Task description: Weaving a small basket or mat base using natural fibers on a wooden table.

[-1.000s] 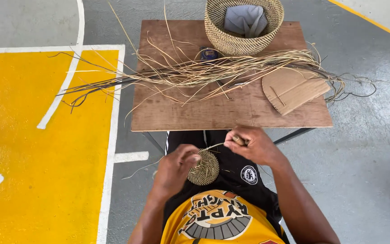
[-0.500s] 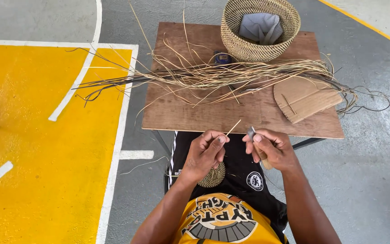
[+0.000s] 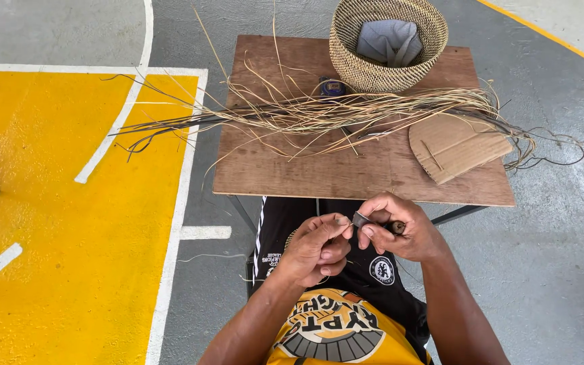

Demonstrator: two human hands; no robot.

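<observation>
— What are the fingers doing?

— The right hand (image 3: 400,233) is closed around a small knife (image 3: 373,223), its grey blade poking out toward the left hand (image 3: 315,247). The left thumb and forefinger are pinched shut on a thin straw strand (image 3: 343,221), right at the blade's tip.

— And the woven piece?

— A small coiled disc (image 3: 290,238) lies on the lap under the left hand, mostly hidden; only a tan edge shows. Judging by that, the weaving looks barely started: just a little round base.

— What's left to use?

— Plenty. A long bundle of straw (image 3: 346,115) lies across the wooden table (image 3: 346,176), its ends hanging over both sides. Behind it stands a finished woven basket (image 3: 386,40) with grey cloth inside, and a cardboard piece (image 3: 457,145) lies at the right.
</observation>
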